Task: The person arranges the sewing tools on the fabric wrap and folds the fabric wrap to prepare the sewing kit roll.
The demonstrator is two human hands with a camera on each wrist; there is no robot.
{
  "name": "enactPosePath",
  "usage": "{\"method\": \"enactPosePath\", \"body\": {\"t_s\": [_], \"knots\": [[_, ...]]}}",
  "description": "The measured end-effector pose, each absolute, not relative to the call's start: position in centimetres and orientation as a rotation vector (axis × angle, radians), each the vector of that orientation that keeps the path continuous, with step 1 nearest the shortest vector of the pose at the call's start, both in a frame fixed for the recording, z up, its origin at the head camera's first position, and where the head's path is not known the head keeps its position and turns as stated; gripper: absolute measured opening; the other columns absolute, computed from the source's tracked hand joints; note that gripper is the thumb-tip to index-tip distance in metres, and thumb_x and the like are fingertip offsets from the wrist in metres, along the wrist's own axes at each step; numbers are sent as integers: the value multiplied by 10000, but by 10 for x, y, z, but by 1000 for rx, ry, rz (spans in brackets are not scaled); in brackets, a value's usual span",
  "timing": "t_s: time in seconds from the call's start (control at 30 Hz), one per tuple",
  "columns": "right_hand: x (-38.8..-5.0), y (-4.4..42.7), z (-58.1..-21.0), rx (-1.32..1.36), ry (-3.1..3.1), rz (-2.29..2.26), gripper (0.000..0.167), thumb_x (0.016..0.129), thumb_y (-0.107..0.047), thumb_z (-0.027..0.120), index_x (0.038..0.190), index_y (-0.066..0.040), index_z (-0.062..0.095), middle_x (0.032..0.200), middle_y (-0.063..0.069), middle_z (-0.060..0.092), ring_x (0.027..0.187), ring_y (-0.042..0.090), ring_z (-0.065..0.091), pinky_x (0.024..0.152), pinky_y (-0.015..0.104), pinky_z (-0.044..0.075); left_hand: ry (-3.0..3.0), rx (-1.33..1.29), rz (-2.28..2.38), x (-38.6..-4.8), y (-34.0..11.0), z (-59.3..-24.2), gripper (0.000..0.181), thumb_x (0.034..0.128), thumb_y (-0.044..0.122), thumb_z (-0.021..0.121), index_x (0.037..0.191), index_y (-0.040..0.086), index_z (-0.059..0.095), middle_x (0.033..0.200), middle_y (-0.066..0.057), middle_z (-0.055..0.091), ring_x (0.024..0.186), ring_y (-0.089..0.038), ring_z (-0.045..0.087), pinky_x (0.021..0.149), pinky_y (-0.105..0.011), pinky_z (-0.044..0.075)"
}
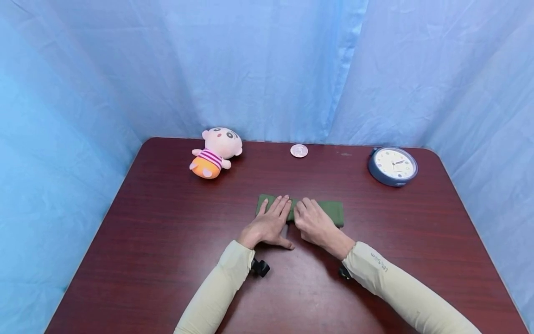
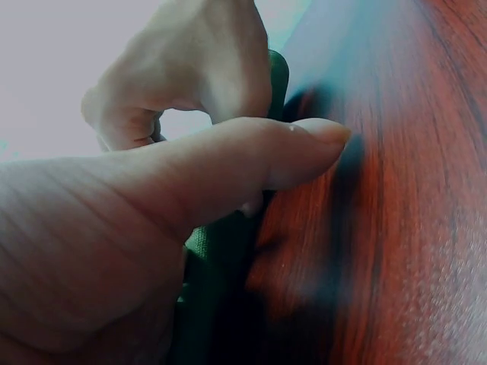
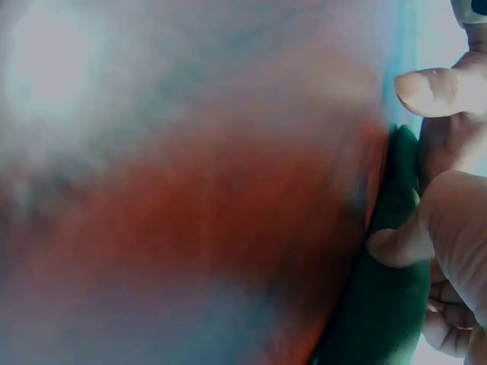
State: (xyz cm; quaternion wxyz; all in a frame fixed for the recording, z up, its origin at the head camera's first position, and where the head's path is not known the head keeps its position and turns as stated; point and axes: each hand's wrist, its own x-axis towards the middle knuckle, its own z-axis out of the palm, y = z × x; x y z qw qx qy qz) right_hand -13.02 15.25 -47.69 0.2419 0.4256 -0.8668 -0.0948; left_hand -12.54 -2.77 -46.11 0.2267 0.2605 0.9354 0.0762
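A long, flat, folded green fabric piece (image 1: 333, 213) lies across the middle of the table, its exact kind unclear. My left hand (image 1: 269, 227) rests on its left part, fingers straight and spread, with the thumb out over the table. Close beside it, my right hand (image 1: 313, 225) has curled fingers and pinches the fabric near its middle. In the right wrist view the right thumb (image 3: 399, 243) presses against the green fabric (image 3: 388, 319), with fingers bent on its other side. The hands cover much of the fabric's centre.
A plush doll (image 1: 212, 155) lies at the back left of the brown table (image 1: 167, 222). A small round pale disc (image 1: 299, 150) is at the back middle, and a round blue-rimmed clock (image 1: 393, 166) at the back right. Blue curtains (image 1: 258, 69) stand behind the table.
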Motion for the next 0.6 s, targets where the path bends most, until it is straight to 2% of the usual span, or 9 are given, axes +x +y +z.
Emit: {"method": "enactPosePath", "body": {"t_s": [0.2, 0.4, 0.6], "knots": [[-132, 152, -479, 1146, -2381, -222, 320, 610, -108, 745, 889, 45, 707, 800, 99, 612, 772, 268, 529, 694, 363, 471, 2588, 716, 204, -125, -27, -460, 1215, 797, 652, 727, 1621, 69, 51, 1716, -89, 15, 1600, -248, 33, 1285, -527, 91], [-130, 160, -476, 1082, -2521, 63, 373, 709, -224, 871, 976, -16, 715, 911, 91, 671, 837, 257, 590, 704, 366, 516, 2588, 712, 197, -124, -26, -461, 1196, 813, 651, 713, 1622, 72, 47, 1717, -86, 17, 1601, -241, 28, 1287, -523, 88], [-128, 167, -472, 1040, -2628, 203, 408, 785, -288, 848, 1080, -39, 716, 994, 85, 680, 894, 245, 620, 743, 381, 536, 2605, 709, 211, -123, -27, -462, 1196, 808, 647, 722, 1621, 69, 62, 1716, -88, 28, 1601, -243, 33, 1287, -523, 82]]}}
